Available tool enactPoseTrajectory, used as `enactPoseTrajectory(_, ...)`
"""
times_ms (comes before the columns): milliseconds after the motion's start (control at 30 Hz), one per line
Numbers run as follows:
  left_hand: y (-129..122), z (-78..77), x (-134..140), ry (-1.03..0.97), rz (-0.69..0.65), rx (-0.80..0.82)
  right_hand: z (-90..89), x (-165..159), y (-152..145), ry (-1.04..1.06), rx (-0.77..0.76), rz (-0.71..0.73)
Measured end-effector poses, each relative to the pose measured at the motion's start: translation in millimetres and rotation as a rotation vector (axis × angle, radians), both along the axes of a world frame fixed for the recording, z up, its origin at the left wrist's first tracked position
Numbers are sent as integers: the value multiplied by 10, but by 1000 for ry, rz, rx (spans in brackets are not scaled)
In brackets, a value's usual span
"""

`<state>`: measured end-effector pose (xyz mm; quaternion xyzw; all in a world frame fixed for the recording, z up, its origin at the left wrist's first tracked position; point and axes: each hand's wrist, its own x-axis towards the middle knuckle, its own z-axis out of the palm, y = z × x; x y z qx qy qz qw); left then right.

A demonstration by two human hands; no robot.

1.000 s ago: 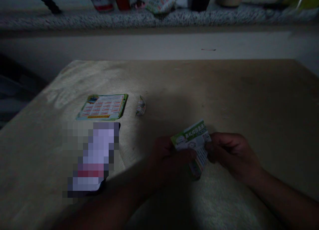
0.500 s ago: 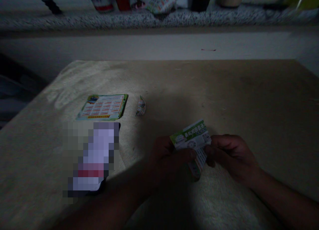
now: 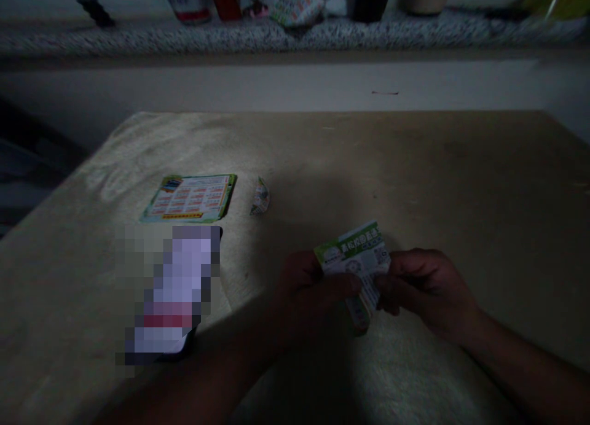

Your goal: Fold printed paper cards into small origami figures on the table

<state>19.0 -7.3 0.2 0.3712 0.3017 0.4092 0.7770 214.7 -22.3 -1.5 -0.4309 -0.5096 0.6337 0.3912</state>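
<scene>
Right hand (image 3: 428,296): crept inward since half a second ago; its fingers (image 3: 391,285) now lie slightly further over the right edge of the folded leaflet (image 3: 369,259). Leaflet's lower tail has swung a touch left.
Right fingers: closed in a pinch on that right edge, thumb on top; the others curl below, partly lost in shadow.
Left hand (image 3: 306,290): thumb laid across the printed face, remaining fingers mostly hidden behind the left corner; gripping the leaflet, though I cannot see the underside.
Leaflet: between both hands, over the counter (image 3: 442,179); green band at its far edge, near end narrowing to a folded tail.
Counter, left part: flat stack of printed sheets (image 3: 191,198); just right of it, a small crumpled scrap (image 3: 260,198); nearer the person, a phone-shaped item (image 3: 182,277), pixelated.
Ledge (image 3: 276,41): speckled, beyond the counter; holds a crumpled packet (image 3: 297,7) and red-and-white container (image 3: 187,1).
Light: dim.
</scene>
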Motion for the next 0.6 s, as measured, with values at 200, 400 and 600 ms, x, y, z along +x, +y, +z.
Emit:
enactPoseTrajectory(200,2,-3,-16,6,-12,17,2,23,-2,-52,-25,52)
enactPoseTrajectory(400,-6,-6,-11,72,-13,30,12,15,7,-4,-47,57)
enactPoseTrajectory(600,-1,5,-20,138,36,45,-21,20,8,12,-55,104)
